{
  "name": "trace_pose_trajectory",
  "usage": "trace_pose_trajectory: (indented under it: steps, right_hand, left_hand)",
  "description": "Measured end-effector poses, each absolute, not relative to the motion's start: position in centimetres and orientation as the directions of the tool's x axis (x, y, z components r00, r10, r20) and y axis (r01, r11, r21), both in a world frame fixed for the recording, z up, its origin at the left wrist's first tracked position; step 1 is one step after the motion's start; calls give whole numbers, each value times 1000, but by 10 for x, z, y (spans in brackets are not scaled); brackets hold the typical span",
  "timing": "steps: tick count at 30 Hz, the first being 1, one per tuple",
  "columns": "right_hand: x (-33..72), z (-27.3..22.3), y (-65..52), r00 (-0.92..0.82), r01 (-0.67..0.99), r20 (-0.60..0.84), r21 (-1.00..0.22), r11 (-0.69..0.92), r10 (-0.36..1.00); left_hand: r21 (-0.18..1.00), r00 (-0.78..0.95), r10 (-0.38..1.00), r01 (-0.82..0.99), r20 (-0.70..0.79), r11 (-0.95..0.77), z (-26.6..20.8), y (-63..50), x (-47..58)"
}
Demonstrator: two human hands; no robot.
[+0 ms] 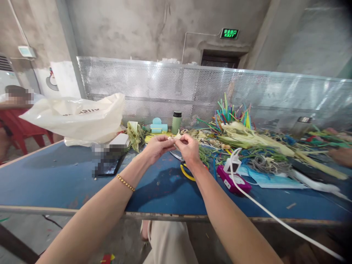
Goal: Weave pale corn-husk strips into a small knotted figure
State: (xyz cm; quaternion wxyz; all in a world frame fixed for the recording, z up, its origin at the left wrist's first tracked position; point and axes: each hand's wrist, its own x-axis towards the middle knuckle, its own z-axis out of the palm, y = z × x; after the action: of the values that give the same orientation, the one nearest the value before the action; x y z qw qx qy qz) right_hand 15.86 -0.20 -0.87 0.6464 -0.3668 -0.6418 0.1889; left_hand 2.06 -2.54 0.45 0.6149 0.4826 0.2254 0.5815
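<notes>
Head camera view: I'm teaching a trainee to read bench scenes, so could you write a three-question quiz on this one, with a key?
1. Open question: what is held where the left hand and the right hand come together?
2. Multiple choice: which arm wears the gold beaded bracelet? (a) left (b) right (c) both
3. True or false: the green bottle with the dark lid lies on its side.

Key:
1. A small pale piece; exactly what it is cannot be told.
2. (a) left.
3. False; it stands upright.
</notes>
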Motion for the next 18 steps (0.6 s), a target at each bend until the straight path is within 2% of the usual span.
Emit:
trace_pose_trajectory:
  steps: [4,9,11,14,18]
  right_hand:
    - [159,-6,-6,93,236,665,-737,633,741]
    - [162,-1,-14,54,509,795,-542,669,604]
    - [162,-1,-14,27,583,809,-490,648,587]
    - [161,-4,-12,-8,594,776,-503,628,630]
    - [159,-8,-8,-22,523,715,-588,618,699]
  left_hand:
    - [867,204,933,-468,297,-174,2,-24,21]
    - [864,116,944,-449,309,-228,1,-20,19]
    - [860,75,944,-442,320,-256,0,-18,19]
    - [856,50,941,-432,335,-283,-3,-16,21]
    - [856,32,938,-420,346,-301,-4,-16,24]
